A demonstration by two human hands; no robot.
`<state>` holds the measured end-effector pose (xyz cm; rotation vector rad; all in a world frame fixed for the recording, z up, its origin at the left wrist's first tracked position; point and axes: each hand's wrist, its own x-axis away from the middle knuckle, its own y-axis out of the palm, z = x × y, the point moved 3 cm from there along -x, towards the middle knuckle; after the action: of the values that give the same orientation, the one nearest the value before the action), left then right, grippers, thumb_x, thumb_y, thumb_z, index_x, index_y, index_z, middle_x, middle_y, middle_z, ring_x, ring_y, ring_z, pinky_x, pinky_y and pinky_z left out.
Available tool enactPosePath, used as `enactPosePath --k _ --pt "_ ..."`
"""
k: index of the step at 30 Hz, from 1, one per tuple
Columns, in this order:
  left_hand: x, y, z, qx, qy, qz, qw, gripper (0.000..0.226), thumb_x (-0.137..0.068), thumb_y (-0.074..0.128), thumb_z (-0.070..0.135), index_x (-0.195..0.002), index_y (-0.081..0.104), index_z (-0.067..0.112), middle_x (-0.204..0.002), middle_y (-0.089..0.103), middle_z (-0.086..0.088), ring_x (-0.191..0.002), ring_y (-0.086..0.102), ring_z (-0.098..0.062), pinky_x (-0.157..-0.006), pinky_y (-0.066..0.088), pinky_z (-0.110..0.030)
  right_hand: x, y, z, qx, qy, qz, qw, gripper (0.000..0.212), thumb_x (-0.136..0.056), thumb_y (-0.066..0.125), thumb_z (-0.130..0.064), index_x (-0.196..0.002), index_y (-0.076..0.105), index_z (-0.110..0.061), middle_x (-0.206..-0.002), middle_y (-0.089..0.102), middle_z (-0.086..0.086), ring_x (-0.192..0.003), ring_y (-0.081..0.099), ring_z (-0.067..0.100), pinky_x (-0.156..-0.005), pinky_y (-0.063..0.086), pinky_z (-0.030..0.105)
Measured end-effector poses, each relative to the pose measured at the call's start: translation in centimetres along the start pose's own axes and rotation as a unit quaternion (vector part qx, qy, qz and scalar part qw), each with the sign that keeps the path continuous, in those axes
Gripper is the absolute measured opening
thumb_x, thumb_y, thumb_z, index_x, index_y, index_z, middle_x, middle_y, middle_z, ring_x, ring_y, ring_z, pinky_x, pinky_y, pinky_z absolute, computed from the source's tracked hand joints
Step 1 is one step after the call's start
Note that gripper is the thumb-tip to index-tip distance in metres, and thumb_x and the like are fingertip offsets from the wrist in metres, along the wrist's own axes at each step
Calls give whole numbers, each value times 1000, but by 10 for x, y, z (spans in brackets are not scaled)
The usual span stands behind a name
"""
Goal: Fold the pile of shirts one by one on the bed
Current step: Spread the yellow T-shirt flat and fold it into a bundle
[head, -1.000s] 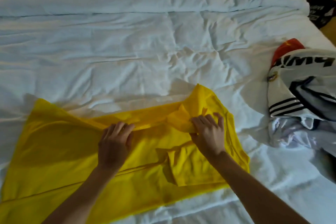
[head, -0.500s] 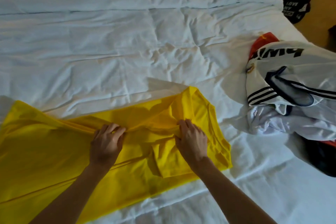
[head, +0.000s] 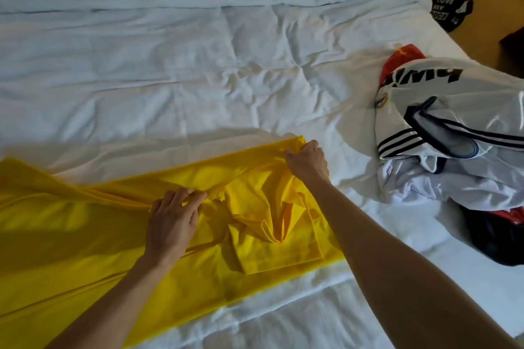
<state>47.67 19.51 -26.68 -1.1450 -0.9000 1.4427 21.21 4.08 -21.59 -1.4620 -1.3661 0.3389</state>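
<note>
A yellow shirt lies spread across the near side of the white bed, its far edge folded over toward me. My left hand rests on the middle of the shirt, fingertips pinching the folded far edge. My right hand grips the shirt's far right corner in a fist, and the cloth below it is bunched into creases. A pile of shirts sits at the right: a white jersey with black stripes on top, red cloth and dark cloth showing beneath.
The rumpled white duvet covers the bed beyond the yellow shirt. The bed's right edge runs just past the pile. A black garment with white lettering lies off the bed at the top right, beside dark furniture.
My right hand has moved from the fold near the shirt's middle out to its far right corner and closed on it. My left hand stays on the folded edge. The view has shifted.
</note>
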Motion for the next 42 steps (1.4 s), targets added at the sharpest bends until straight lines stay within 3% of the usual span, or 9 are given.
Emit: enactPosePath --k 2,4,7,12,20,27,32,36,42 --pt "-1 -2 0 -10 2 -6 1000 36 -81 56 19 -111 73 25 -107 66 -3 -93 60 -31 -72 48 -44 0 8 5 39 -28 7 999 45 -91 54 -30 -128 43 -8 -130 47 15 -122 48 40 -94 41 46" --pt "-3 -9 0 -15 0 -21 1000 33 -80 51 24 -106 72 24 -101 66 -3 -91 60 -30 -75 48 -44 15 20 3 102 -95 90 986 50 -89 57 -27 -134 42 -10 -134 43 15 -124 43 40 -96 38 52" --pt "-7 -22 -13 -37 -18 -54 998 33 -68 50 31 -94 68 21 -92 64 -3 -89 60 -31 -81 43 -44 68 59 -16 108 -287 166 937 64 -80 61 -31 -139 46 -15 -144 45 13 -131 41 36 -100 35 60" --pt "-8 -48 -70 -141 -18 -150 978 42 -57 50 42 -85 65 16 -87 66 -5 -90 63 -29 -87 32 -47 151 150 -59 117 -504 48 854 76 -61 76 -33 -131 51 -17 -138 56 9 -134 36 26 -101 41 62" --pt "1 -88 -169 -275 -19 -155 949 36 -72 38 16 -93 67 11 -79 61 -8 -79 64 -31 -79 49 -58 183 201 -126 176 -497 -1 850 50 -56 83 -32 -101 66 -18 -99 63 2 -98 62 30 -81 51 49" --pt "13 -123 -209 -347 -4 8 938 9 -86 57 2 -87 62 10 -74 55 -10 -70 56 -32 -80 48 -56 183 206 -144 164 -515 25 841 32 -53 87 -15 -77 67 -18 -81 62 4 -80 64 31 -61 50 40" --pt "61 -136 -239 -263 -90 20 960 22 -84 50 9 -97 67 14 -106 63 -13 -79 63 -34 -68 42 -42 182 194 -127 67 -551 56 830 29 -69 67 -18 -98 70 -19 -94 62 4 -87 60 32 -64 51 42" --pt "105 -126 -249 -246 -97 -5 964 37 -79 44 9 -103 71 13 -104 66 -15 -80 61 -37 -66 46 -44 181 205 -116 129 -565 55 813 38 -69 62 -22 -106 70 -23 -98 60 7 -92 51 31 -66 51 46" --pt "121 -136 -248 -207 -117 64 969 43 -85 49 8 -123 68 15 -125 65 -10 -101 59 -37 -78 43 -45 194 196 -112 85 -574 105 808 37 -80 51 -26 -111 72 -24 -94 59 6 -88 49 29 -71 44 44"
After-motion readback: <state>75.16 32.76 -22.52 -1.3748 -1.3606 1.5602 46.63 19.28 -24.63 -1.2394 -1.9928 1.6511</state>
